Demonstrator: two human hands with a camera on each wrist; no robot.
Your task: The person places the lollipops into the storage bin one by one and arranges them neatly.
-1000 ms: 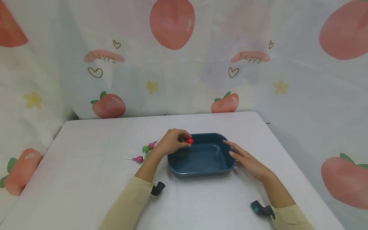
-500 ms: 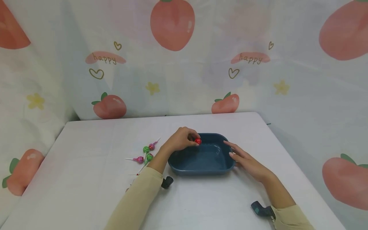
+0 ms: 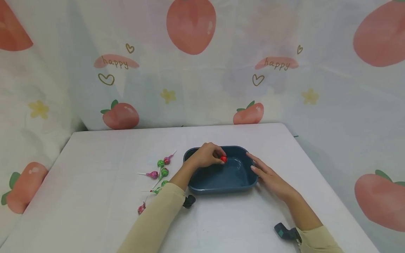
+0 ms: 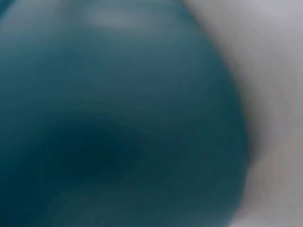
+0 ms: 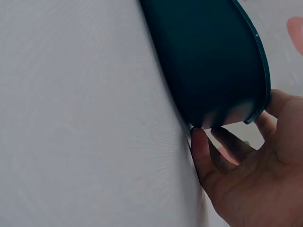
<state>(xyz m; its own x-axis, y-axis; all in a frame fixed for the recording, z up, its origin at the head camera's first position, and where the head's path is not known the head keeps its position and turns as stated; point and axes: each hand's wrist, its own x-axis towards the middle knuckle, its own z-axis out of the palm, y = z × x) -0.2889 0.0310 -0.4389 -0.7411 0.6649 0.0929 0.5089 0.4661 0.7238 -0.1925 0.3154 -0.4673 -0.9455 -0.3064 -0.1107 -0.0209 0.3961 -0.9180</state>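
Note:
My left hand (image 3: 207,155) pinches a red lollipop (image 3: 223,159) between thumb and fingers over the inside of a dark blue rectangular dish (image 3: 221,190). Only the round red head shows; its stick is hidden by the hand. At the dish's right end, my right hand (image 3: 269,175) holds the rim. In the right wrist view, one digit of the right hand (image 5: 255,165) hooks over the edge of the dish (image 5: 208,61), and bent fingers lie against its outer wall. The left wrist view is a blur of the dish (image 4: 142,94).
Left of the dish lie several lollipops: a purple one (image 3: 154,175), a green one (image 3: 164,172) and a pink one (image 3: 141,208) among them. Some are partly covered by the left sleeve (image 3: 158,221). A white cloth covers the table (image 3: 95,175), with a printed curtain (image 3: 202,88) behind.
My left hand has moved right with the red lollipop, from the dish's left end to over its inside. More lollipops show behind the arm. The right hand stays at the dish.

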